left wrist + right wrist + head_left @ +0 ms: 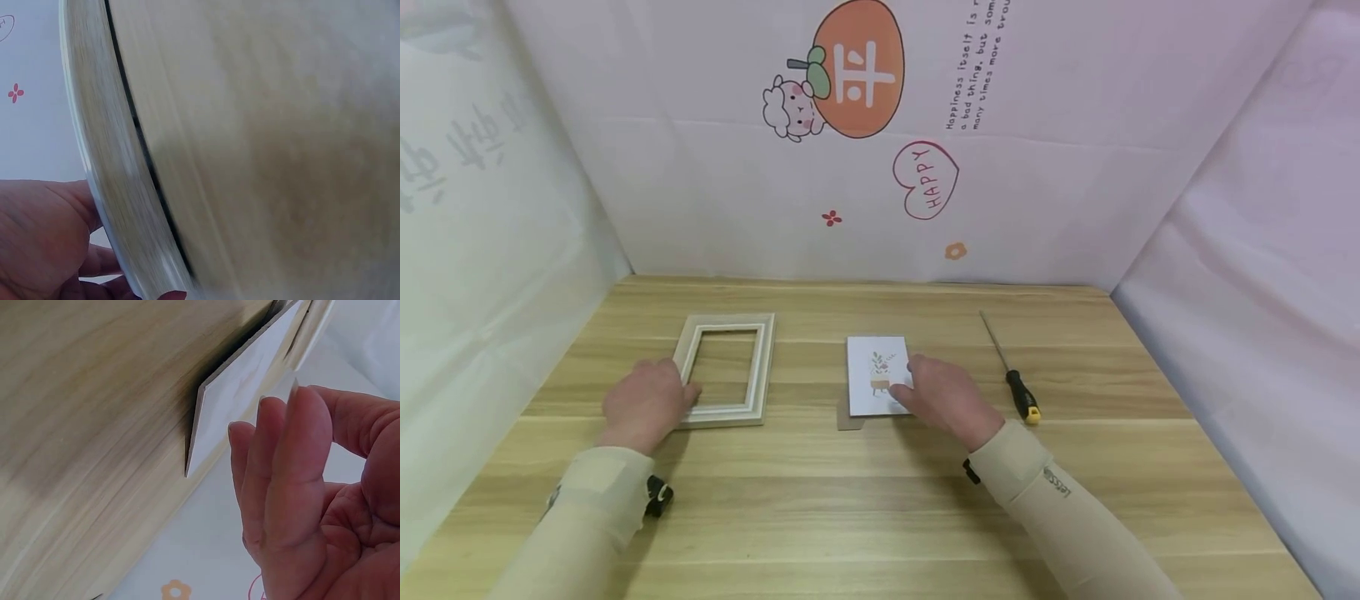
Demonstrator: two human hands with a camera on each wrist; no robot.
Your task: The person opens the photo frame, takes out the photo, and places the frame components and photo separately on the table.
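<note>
My left hand [643, 402] grips the left side of a cream picture frame [762, 367], with the thumb reaching in over the opening. In the left wrist view, the fingers [94, 259] curl at the frame's edge. My right hand [951, 398] hovers at the right edge of a white card [867, 354] printed with a potted plant. Its thumb overlaps the card's lower right part in the head view. From the right wrist, the extended fingers [299, 469] show apart from the card [234, 387], with nothing between them and the thumb.
To the right of the right hand lies a screwdriver [1021, 393] with a black and yellow handle. A small grey-brown flap [850, 422] pokes out under the card's lower left corner. White printed cloth [737, 200] stands behind and on both sides of the wood-grain table [790, 517].
</note>
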